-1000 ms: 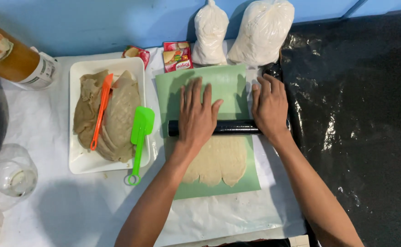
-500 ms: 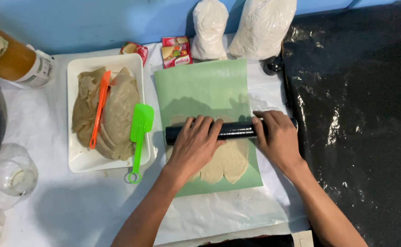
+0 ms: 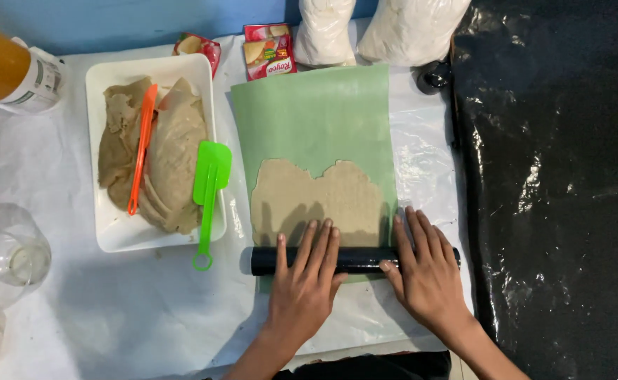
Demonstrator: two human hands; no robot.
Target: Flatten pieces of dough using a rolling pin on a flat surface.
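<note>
A flat sheet of beige dough [image 3: 319, 197] lies on a green mat [image 3: 312, 116]. A black rolling pin [image 3: 361, 260] rests across the mat's near edge, just below the dough. My left hand [image 3: 305, 281] presses flat on the pin's left half with fingers spread. My right hand [image 3: 425, 271] presses flat on its right half, thumb hooked against the pin. Neither hand wraps around the pin.
A white tray [image 3: 111, 236] at left holds stacked dough sheets [image 3: 168, 158], an orange tool [image 3: 142, 148] and a green spatula [image 3: 210, 193]. Two white bags [image 3: 365, 28] and small packets [image 3: 269, 51] stand at the back. A bottle [image 3: 9, 70] and glass jar [image 3: 2, 250] sit far left. Black sheeting [image 3: 555, 183] covers the right.
Both hands have drawn the rolling pin toward me, from the middle of the mat to its near edge. The flattened dough is now uncovered above the pin.
</note>
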